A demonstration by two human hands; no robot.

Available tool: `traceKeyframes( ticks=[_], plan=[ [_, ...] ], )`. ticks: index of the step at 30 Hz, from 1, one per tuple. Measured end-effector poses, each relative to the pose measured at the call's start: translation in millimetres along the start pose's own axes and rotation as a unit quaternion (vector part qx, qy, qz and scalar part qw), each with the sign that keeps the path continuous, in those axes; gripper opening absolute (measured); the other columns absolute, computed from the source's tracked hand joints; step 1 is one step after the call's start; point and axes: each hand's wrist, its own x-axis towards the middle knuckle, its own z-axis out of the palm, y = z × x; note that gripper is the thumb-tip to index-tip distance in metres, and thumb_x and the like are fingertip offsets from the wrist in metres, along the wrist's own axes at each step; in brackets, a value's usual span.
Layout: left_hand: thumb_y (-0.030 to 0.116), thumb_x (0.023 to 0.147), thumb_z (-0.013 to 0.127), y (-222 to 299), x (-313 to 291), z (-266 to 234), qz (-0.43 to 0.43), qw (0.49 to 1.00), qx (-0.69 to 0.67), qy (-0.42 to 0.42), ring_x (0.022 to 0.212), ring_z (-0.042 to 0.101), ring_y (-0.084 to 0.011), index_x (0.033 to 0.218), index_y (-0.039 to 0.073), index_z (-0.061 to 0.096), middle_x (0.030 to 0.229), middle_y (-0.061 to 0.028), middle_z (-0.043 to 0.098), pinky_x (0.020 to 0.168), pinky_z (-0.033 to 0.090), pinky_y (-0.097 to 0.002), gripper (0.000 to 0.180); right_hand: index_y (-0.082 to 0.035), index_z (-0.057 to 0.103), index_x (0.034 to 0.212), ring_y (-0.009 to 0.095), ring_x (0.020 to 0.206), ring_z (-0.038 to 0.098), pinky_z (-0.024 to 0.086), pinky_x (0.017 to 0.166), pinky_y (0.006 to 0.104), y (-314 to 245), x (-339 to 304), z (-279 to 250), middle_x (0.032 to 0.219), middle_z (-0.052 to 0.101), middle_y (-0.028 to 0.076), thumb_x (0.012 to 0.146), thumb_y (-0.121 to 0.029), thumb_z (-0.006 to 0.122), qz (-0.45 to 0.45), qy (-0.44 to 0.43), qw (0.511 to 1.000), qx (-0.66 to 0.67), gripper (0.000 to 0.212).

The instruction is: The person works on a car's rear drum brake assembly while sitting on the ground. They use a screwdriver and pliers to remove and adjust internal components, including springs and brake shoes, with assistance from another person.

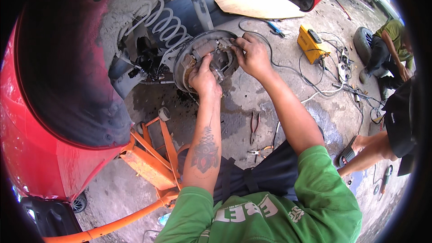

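A drum brake assembly [180,74] with its drum off faces me in the open wheel well of a red car. My left hand [205,81] is closed at its lower left part, thumb pointing up across the inner parts, the other fingers largely hidden. At the upper right edge, my right hand [254,56] grips the curved brake shoe [230,63] between thumb and fingers. Small springs and rods sit between the two hands, too small to make out singly. Behind the assembly are a pale coil spring [168,24] and a shock absorber [198,2].
An orange floor jack [150,166] stands at lower left beside the red car body [49,162]. Pliers [254,128] and smaller pliers [260,151] lie on the concrete. A yellow machine [311,44] trails cables on the right, near two people and a tire [362,45].
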Motion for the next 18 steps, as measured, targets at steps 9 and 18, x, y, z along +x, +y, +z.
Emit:
traceKeyframes(
  ticks=[9,18],
  plan=[
    [0.006,0.087,0.075,-1.1,-2.2,-0.6,0.029,1.000,-0.006,-0.002,0.044,0.038,-0.0031,0.091,0.003,0.073,0.081,-0.0035,0.070,0.040,0.025,-0.0220,0.006,-0.008,0.071,0.102,0.037,0.083,0.062,0.052,0.071,0.0479,5.3,0.2,0.0,0.086,0.060,0.014,0.085,-0.014,0.071,-0.021,0.004,1.000,-0.007,0.017],
    [0.006,0.085,0.077,-3.1,-0.1,1.0,0.034,0.999,-0.003,0.017,0.044,0.040,-0.0027,0.090,0.002,0.073,0.080,-0.0023,0.069,0.040,0.025,-0.0219,0.008,-0.003,0.071,0.096,0.035,0.074,0.060,0.048,0.065,0.0430,1.9,-5.4,5.3,0.079,0.057,0.014,0.083,-0.006,0.073,-0.054,0.061,0.996,0.018,0.013]
  ],
)
